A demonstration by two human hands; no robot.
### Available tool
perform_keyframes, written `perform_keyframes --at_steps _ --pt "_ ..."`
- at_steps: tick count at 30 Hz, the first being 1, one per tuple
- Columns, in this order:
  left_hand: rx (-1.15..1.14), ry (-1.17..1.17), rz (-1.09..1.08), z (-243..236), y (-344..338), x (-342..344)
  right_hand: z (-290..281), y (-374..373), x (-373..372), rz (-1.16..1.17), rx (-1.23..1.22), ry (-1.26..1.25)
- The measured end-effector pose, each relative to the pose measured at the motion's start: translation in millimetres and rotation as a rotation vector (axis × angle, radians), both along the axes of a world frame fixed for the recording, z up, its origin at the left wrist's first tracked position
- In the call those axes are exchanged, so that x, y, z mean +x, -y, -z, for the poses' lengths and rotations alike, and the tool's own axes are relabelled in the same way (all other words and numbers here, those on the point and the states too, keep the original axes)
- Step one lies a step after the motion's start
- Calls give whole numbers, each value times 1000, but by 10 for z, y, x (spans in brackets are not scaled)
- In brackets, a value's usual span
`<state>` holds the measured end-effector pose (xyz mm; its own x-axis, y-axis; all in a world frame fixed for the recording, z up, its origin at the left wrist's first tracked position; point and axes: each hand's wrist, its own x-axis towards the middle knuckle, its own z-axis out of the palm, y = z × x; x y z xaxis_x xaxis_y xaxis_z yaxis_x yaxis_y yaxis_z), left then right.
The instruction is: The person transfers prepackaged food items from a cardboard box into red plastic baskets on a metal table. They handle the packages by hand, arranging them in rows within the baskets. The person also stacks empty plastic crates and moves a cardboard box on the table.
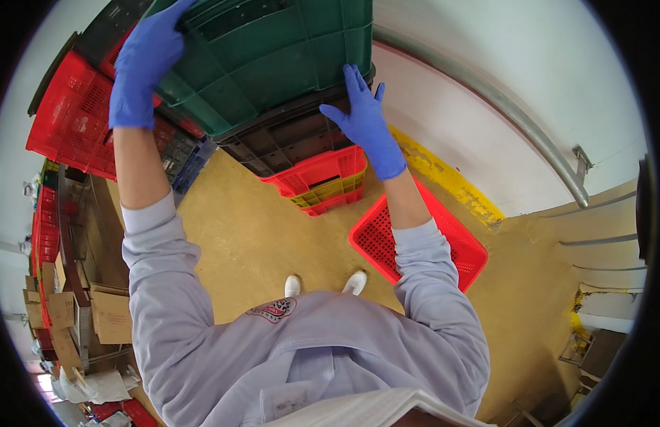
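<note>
A dark green plastic crate [280, 57] tops a tall stack in front of me. My left hand [146, 60], in a blue glove, lies against the crate's left corner. One finger is stretched toward the upper edge of the picture; the other fingertips are hidden. At the crate's lower right, my right hand [369, 124], also gloved in blue, has its fingers extended and the thumb apart. Its fingertips meet the crate's side. Under the green crate come a black crate [287, 142], a red crate [323, 171] and a yellow one [333, 190], with more red at the bottom.
On the floor to my right sits a red perforated basket [458, 249], partly behind my forearm. A metal rail [501, 107] runs along the right wall. Red crates [74, 121] are stacked at the left, with cardboard boxes [111, 317] nearer me.
</note>
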<state>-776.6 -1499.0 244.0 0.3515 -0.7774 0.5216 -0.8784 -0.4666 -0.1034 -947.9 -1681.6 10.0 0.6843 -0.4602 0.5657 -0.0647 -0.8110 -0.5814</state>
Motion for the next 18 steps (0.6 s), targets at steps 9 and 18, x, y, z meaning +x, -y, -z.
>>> perform_keyframes --at_steps 9,18 --pt "-201 -19 -69 141 13 -266 3553 1195 -3066 1636 -259 -603" --pt "-347 -173 76 247 -339 533 4923 -516 -5732 1118 1566 204"
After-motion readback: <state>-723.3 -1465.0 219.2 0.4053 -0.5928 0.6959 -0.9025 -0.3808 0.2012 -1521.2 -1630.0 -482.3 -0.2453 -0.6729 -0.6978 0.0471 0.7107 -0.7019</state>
